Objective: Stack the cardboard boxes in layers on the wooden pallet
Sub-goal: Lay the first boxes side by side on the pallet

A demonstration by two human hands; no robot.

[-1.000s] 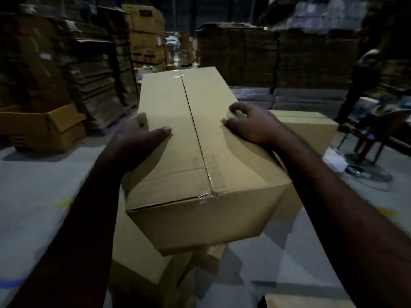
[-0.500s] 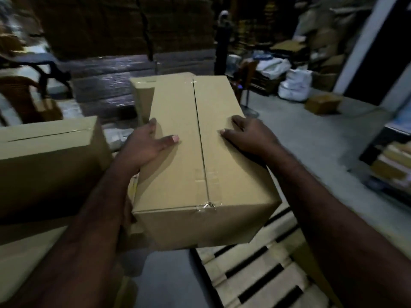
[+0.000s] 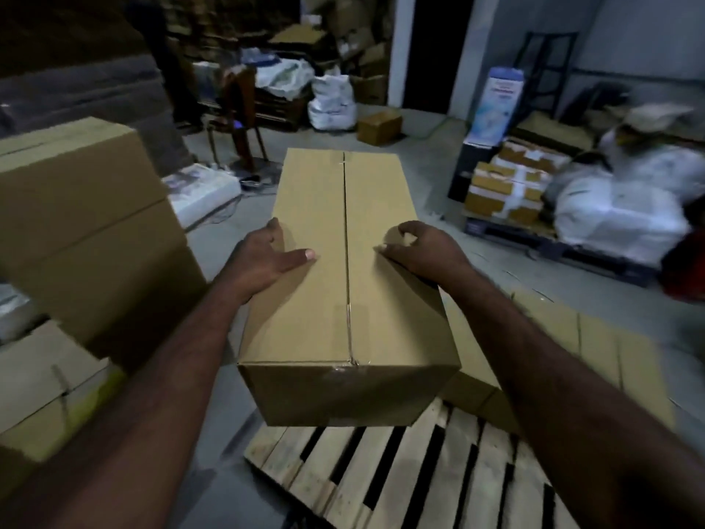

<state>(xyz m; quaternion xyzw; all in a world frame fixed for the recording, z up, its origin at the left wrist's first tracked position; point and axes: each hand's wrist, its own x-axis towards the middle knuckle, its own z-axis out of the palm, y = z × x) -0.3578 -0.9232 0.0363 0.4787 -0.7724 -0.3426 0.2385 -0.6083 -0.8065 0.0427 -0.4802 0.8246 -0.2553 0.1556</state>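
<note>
Here, a long taped cardboard box (image 3: 316, 196)

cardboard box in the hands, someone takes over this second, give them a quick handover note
Left hand: grips the cardboard box at its left edge, thumb flat on top.
Right hand: grips the right edge, fingers curled on top.
The box is held up over the wooden pallet, not set down.
Done: a low box lies under the right arm, seemingly already on the pallet.
Left: lower this one onto the bare slats, then probably bring more from the stack at left.
</note>
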